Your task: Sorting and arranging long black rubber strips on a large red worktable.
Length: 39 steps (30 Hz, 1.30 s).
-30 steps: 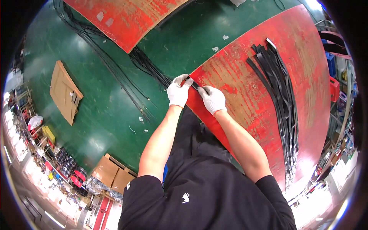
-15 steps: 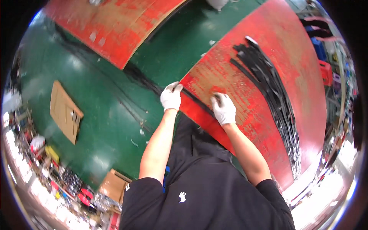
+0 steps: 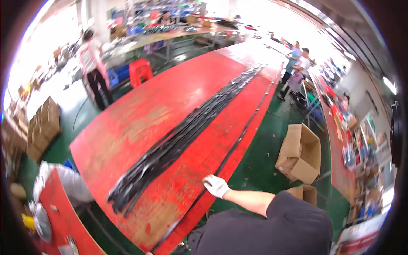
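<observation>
My left hand [image 3: 216, 185], in a white glove, lies at the near edge of a long red table [image 3: 140, 123]. Its fingers curl over a thin black strip [image 3: 242, 134] that runs along that edge into the distance. Left of the hand, a thick bundle of long black strips [image 3: 178, 142] stretches down the middle of the tabletop, with its near end fanned out. My bare forearm comes out of a black short sleeve at the lower right. My right hand is out of view.
An open cardboard box [image 3: 299, 153] stands on the green floor to the right of the table. Two people [image 3: 297, 63] stand at the far right and another person [image 3: 91, 63] at the far left near a red stool [image 3: 140, 70]. Stacked cartons [image 3: 42, 123] and a white sack [image 3: 63, 182] sit at the left.
The view has swung round from looking down at both hands to looking along the table. My right hand has left the picture; my left hand stays at the table edge.
</observation>
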Available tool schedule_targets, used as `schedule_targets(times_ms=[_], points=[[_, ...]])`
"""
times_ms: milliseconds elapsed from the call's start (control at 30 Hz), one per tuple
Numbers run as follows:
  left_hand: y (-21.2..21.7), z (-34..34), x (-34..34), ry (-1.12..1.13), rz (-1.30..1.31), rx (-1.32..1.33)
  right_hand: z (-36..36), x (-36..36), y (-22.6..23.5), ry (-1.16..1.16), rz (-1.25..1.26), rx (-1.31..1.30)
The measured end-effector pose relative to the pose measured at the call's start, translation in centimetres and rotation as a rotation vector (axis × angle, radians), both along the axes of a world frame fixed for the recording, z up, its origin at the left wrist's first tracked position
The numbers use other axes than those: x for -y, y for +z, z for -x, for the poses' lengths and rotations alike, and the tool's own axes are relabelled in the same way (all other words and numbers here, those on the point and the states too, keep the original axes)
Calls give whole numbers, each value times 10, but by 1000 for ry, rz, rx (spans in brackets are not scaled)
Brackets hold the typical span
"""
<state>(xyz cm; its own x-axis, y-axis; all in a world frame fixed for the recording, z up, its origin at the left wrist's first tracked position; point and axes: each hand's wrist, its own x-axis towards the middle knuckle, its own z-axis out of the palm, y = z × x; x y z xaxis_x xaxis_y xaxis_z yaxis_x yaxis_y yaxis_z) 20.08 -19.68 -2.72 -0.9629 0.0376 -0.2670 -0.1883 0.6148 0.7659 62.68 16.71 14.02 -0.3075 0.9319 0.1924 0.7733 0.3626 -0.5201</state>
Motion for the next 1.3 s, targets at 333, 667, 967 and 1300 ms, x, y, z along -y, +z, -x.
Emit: schedule_targets(times_ms=[333, 667, 967, 1300], points=[[48, -31, -126, -357, 353, -102, -269, 163, -66, -503, 1069, 504], [68, -25, -176, -511, 372, -94, -221, 143, -80, -576, 1026, 306], [72, -37, -215, -713, 415, -146, -70, 32, -41, -66, 728, 76], [68, -28, -226, -788, 470, -157, -115, 96, -85, -210, 922, 265]])
